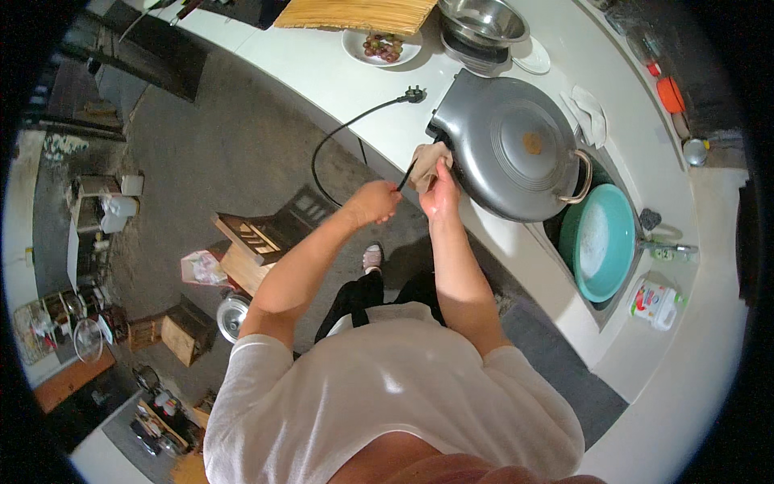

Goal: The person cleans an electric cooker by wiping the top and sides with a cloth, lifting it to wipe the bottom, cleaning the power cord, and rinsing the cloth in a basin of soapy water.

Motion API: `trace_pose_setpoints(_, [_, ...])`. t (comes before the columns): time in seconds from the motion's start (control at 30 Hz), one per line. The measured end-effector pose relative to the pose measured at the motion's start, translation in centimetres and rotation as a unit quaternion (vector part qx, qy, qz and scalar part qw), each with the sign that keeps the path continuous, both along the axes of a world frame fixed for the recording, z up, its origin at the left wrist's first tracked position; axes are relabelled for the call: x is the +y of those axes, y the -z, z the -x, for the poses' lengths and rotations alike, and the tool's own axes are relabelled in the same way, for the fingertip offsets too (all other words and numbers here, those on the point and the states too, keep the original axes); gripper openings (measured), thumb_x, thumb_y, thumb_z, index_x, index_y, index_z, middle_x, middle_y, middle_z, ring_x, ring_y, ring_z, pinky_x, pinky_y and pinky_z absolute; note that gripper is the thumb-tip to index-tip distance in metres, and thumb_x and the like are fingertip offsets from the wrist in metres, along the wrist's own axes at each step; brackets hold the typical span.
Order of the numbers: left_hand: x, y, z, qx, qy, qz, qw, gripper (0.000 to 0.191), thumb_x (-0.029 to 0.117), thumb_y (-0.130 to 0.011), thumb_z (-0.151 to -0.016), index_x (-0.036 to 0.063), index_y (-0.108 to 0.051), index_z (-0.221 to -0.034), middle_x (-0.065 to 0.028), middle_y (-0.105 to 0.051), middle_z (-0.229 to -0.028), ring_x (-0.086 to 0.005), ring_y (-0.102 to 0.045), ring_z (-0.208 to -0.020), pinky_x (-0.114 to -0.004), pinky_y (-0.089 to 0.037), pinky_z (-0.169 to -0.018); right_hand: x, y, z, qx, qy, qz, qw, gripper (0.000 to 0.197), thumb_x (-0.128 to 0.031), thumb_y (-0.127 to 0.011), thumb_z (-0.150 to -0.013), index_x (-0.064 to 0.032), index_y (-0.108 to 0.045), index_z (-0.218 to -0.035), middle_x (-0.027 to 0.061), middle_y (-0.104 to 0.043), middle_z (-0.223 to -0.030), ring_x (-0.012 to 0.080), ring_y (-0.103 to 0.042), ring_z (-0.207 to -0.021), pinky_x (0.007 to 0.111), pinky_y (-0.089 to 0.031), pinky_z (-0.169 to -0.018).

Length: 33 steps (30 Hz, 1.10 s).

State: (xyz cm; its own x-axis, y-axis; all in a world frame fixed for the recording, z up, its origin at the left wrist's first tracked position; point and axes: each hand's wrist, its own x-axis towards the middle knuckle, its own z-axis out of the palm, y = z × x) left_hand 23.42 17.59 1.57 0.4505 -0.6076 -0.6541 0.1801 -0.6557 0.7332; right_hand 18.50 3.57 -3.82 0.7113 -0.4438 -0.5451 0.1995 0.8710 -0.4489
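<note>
My left hand [376,202] grips a black power cord [314,160] close to where it enters a beige cloth [428,166]. The cloth is in my right hand [441,195], partly wrapped about the cord beside the appliance. That appliance, a round grey electric griddle [514,148] with a closed lid and a metal handle [582,178], rests on the white counter [357,130]. The cord loops out past the counter's edge and back, ending in a three-pin plug [413,94] lying on the counter. The cord's joint at the griddle is hidden behind the cloth.
A turquoise basin [568,260] with suds stands in the sink at right, near a tap [671,247] and a white jug [656,305]. Beyond the griddle are steel bowls [484,24] and a plate [357,51] of grapes [383,47]. A wooden chair [248,242] stands on the floor.
</note>
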Motion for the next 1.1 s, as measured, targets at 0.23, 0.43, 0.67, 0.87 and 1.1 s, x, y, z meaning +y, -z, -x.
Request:
trace_pose_setpoints(0.23, [-0.2, -0.3, 4.2, -0.293, 0.147, 0.024, 0.944, 0.026, 0.024, -0.045, -0.084, -0.0005, -0.051, -0.087, -0.0218, -0.059, -0.078, -0.0373, -0.058, -0.070, -0.047, -0.044, -0.066, -0.8, -1.1, -2.8, 0.117, -0.104, 0.032, 0.987, 0.041, -0.029, -0.054, -0.085, -0.0084, -0.044, -0.118, 0.0097, -0.053, -0.110, 0.0265, -0.053, -0.098, 0.042, -0.048, -0.077])
trace_pose_setpoints(0.43, [-3.8, -6.3, -0.6, -0.479, 0.132, 0.006, 0.868, 0.028, 0.021, -0.049, -0.081, 0.0034, -0.055, -0.103, -0.0188, -0.057, -0.097, -0.0324, -0.055, -0.094, -0.042, -0.045, -0.079, -0.4, -0.6, -3.5, 0.031, 0.004, 0.031, 0.999, 0.022, -0.026, -0.039, -0.091, -0.0079, -0.052, -0.089, 0.0043, -0.051, -0.065, 0.0145, -0.046, -0.049, 0.028, -0.040, -0.044])
trace_pose_setpoints(0.67, [-12.4, -3.7, -0.2, -0.572, 0.250, 0.042, 0.780, 0.072, 0.050, -0.046, -0.081, 0.0022, -0.029, -0.132, -0.0259, -0.024, -0.136, -0.0443, -0.021, -0.126, -0.049, -0.022, -0.102, -0.8, 0.7, -2.8, -0.001, -0.074, 0.113, 0.991, 0.022, -0.026, -0.040, -0.091, -0.0076, -0.051, -0.088, 0.0038, -0.050, -0.065, 0.0143, -0.046, -0.049, 0.028, -0.040, -0.044])
trace_pose_setpoints(0.87, [-12.6, -1.9, 0.1, -0.646, 0.229, 0.045, 0.726, 0.084, 0.064, -0.038, -0.078, 0.0023, -0.026, -0.134, -0.0272, -0.017, -0.138, -0.0466, -0.015, -0.127, -0.050, -0.018, -0.103, -0.6, 1.6, 0.1, -0.045, -0.139, 0.184, 0.972, 0.022, -0.026, -0.040, -0.091, -0.0074, -0.050, -0.086, 0.0034, -0.049, -0.064, 0.0141, -0.045, -0.049, 0.029, -0.039, -0.043])
trace_pose_setpoints(1.1, [-12.8, -1.0, -0.6, -0.708, 0.231, 0.014, 0.667, 0.085, 0.068, -0.031, -0.078, 0.0029, -0.027, -0.134, -0.0268, -0.022, -0.137, -0.0458, -0.019, -0.126, -0.047, -0.020, -0.103, 3.0, 0.4, 4.6, 0.002, -0.141, 0.203, 0.969, 0.021, -0.026, -0.042, -0.091, -0.0070, -0.046, -0.084, 0.0018, -0.044, -0.062, 0.0133, -0.042, -0.048, 0.029, -0.037, -0.042])
